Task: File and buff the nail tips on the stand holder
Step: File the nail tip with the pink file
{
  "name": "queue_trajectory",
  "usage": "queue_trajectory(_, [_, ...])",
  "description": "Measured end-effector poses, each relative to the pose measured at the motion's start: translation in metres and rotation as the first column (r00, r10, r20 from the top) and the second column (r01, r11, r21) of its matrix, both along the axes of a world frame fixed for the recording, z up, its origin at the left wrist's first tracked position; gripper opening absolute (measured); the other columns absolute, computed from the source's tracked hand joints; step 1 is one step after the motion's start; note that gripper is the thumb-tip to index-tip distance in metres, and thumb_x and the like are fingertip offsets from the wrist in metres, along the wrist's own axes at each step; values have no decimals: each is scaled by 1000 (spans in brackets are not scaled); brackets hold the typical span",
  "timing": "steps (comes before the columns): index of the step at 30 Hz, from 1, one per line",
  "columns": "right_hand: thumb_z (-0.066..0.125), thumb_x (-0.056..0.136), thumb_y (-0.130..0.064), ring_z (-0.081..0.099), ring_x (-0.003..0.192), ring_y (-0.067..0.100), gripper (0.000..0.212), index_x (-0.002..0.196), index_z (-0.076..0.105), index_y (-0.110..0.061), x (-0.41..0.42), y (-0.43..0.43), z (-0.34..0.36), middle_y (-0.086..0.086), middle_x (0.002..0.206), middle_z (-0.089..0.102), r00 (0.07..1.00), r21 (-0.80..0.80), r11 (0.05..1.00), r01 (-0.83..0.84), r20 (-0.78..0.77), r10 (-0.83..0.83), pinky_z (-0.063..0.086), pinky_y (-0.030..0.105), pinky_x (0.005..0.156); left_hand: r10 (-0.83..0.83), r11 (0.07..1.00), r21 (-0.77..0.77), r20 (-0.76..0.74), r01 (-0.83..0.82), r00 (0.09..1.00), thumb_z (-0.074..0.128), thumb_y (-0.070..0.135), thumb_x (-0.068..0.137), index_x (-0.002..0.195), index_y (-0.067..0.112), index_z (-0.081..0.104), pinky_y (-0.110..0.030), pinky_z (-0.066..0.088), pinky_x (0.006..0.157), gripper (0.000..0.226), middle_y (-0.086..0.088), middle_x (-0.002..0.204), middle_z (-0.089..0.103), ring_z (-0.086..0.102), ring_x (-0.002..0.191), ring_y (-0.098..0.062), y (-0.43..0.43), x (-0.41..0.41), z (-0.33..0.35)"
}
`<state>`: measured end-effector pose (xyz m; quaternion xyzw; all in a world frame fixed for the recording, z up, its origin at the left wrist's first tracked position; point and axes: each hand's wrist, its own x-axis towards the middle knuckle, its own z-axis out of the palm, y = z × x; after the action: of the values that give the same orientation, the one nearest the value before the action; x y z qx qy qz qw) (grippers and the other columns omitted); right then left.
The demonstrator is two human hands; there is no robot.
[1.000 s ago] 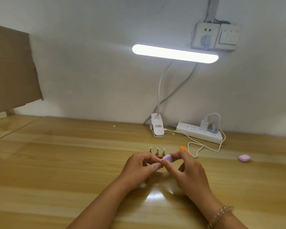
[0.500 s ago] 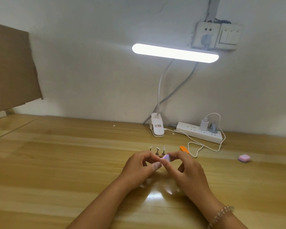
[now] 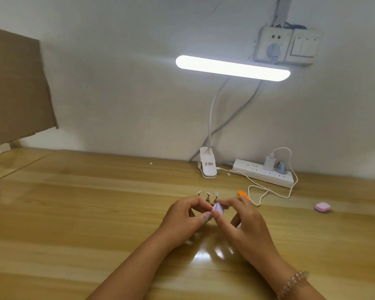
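View: head camera, looking forward and down; we have this one view only.
Worktop (image 3: 74,213): pale glossy wood, and we see lamp glare on it just below the hands.
Left hand (image 3: 186,217): fingers curled, thumb and forefinger tips drawn close together right at the lilac block. We cannot tell what, if anything, sits between them.
Right hand (image 3: 245,224): thumb and forefinger pinch the buffer block (image 3: 218,208), with the other fingers bent beneath. We note a beaded bracelet (image 3: 292,282) on the wrist.
Buffer block: small and lilac, held above the worktop between the two hands, its near end against the left fingertips.
Nail tips (image 3: 208,196): three on little upright stands, in a short row on the worktop just behind the hands. The rightmost is just beside the block; whether they touch we cannot tell.
Orange file (image 3: 243,194): lies flat behind the right hand, partly hidden by its knuckles.
Pink case (image 3: 322,207): small, well apart to the right.
Clip lamp (image 3: 232,67): the bar is lit, and its clamp stands at the back of the worktop.
Power strip (image 3: 262,173): white, along the wall, with a charger plugged in and its cable looping forward.
Wall: a socket and switch plate (image 3: 288,46) at upper right.
Cardboard (image 3: 15,87): a sheet leaning at far left.
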<state>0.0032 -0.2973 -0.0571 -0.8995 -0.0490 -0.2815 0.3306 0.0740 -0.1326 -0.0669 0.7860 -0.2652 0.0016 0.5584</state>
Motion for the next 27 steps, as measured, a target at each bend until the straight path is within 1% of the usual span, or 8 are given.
queue_trajectory(2, [67, 85, -45, 58, 59, 8, 23, 103, 66, -30, 2, -2, -1, -19, 100, 57, 999, -1, 1000, 31, -8, -31, 50, 31, 75, 5, 1000, -4, 4, -5, 1000, 74, 19, 88, 89, 27, 74, -15, 38, 55, 8, 10, 90, 73, 45, 49, 2, 0, -1, 0])
queue_trajectory(5, [61, 80, -59, 58, 58, 9, 36, 105, 63, -33, -5, 5, -1, -20, 100, 52, 999, -91, 995, -37, 26, 39, 50, 30, 60, 15, 1000, 10, -7, -15, 1000, 72, 14, 88, 88, 28, 72, -15, 39, 55, 14, 12, 91, 72, 46, 50, 2, 0, -1, 0])
queue_trajectory(10, [66, 82, -52, 56, 58, 7, 29, 101, 59, -33, -1, 0, 0, -19, 100, 54, 998, -60, 997, 53, 23, -52, 50, 33, 65, 11, 1000, 7, -12, -11, 1000, 76, 22, 87, 85, 28, 75, -20, 41, 52, 6, 11, 85, 71, 48, 49, 1, -1, -4, 2])
queue_trajectory(13, [62, 79, -62, 56, 58, 10, 38, 103, 62, -32, -6, 6, 0, -20, 99, 52, 999, -122, 992, -30, 21, 33, 49, 29, 57, 20, 999, 46, -14, -20, 1000, 72, 14, 86, 82, 33, 73, -21, 43, 57, 19, 17, 81, 70, 49, 53, 0, -1, -4, 2])
queue_trajectory(17, [70, 82, -48, 56, 59, 7, 25, 99, 64, -31, 2, -1, 0, -20, 97, 57, 999, -19, 998, 52, 8, -52, 51, 35, 71, 11, 999, 54, -17, -10, 1000, 75, 21, 87, 83, 35, 74, -20, 42, 52, 15, 23, 68, 65, 50, 49, 0, -1, -5, 3])
queue_trajectory(22, [63, 80, -57, 57, 58, 8, 33, 105, 64, -34, -6, 6, 0, -20, 100, 56, 999, -96, 994, -50, 11, 51, 50, 29, 60, 26, 998, 59, -30, -24, 999, 71, 15, 88, 88, 32, 74, -19, 45, 55, 18, 22, 80, 69, 52, 55, -2, -1, -5, 3])
queue_trajectory(25, [70, 82, -47, 56, 58, 8, 28, 105, 65, -32, 0, 1, 0, -20, 99, 59, 1000, -27, 999, 28, 14, -28, 49, 32, 65, 21, 998, 55, -8, -20, 1000, 71, 22, 91, 87, 34, 73, -23, 48, 56, 13, 15, 86, 72, 53, 56, -4, -1, -6, 5])
queue_trajectory(27, [66, 83, -50, 55, 56, 7, 31, 107, 64, -31, -1, 0, 0, -20, 99, 58, 999, -70, 997, 42, 33, -40, 50, 33, 64, 23, 998, 58, 6, -23, 1000, 69, 22, 92, 88, 34, 73, -21, 46, 55, 13, 11, 91, 72, 51, 58, -5, -1, -6, 5])
